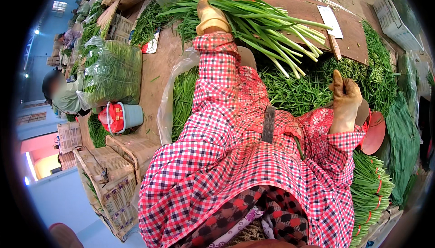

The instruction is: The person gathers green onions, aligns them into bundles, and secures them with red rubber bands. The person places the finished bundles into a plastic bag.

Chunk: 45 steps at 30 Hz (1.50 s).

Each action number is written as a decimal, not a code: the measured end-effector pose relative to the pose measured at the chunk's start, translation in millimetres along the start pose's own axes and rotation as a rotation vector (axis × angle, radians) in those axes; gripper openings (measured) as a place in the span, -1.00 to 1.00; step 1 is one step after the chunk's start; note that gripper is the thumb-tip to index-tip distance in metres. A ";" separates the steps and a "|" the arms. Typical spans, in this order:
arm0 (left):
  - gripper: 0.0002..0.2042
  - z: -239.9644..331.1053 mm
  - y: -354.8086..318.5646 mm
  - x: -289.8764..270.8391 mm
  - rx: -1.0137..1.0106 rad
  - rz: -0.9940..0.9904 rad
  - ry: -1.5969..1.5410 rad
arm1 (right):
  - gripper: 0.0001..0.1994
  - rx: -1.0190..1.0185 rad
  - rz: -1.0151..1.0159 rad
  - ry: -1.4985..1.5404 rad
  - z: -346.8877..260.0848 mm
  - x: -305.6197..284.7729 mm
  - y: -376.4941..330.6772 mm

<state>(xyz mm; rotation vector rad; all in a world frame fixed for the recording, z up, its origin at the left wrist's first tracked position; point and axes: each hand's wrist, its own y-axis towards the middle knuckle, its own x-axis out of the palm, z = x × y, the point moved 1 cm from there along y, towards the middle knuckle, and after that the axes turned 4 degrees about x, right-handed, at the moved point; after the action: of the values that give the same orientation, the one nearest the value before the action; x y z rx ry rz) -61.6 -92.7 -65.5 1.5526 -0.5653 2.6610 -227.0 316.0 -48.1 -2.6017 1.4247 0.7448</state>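
Observation:
My left hand (211, 14), in a pale stained glove, is closed around the leafy part of a bunch of garlic chives (272, 26). The long green leaves fan out to the right, and their pale stem ends point toward the lower right over a brown board (285, 1). My right hand (346, 96) hovers to the right above loose green cuttings, its stained fingers loosely bent and apart, with nothing seen in them. Beyond it a cleaver (331, 21) with a wooden handle lies on the board, apart from both hands.
Loose green trimmings (294, 91) heap below the board. Bundled chives with red ties (371, 193) lie at the lower right. A white crate (398, 21) stands far right. To the left are a grey bucket (132, 116), a bagged green bale (113, 71), woven crates (108, 180) and a seated person (68, 91).

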 end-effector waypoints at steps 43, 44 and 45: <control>-0.72 -15.3 10.8 2.9 -0.180 -0.827 -0.073 | -0.77 0.300 -0.275 0.151 -14.6 4.3 44.1; -0.67 -10.8 28.2 -5.3 0.120 -0.995 0.144 | -0.77 0.234 -0.315 0.260 -16.8 16.8 40.4; -0.66 -13.1 -21.6 22.7 -0.243 -1.001 -0.255 | -0.73 0.232 -0.358 0.394 -15.1 29.0 36.0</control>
<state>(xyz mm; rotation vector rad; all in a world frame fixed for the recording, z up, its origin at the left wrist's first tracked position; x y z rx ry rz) -80.1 -72.3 -45.7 1.5271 -0.0447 1.6087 -237.5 268.8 -42.4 -2.7926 0.9868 0.0228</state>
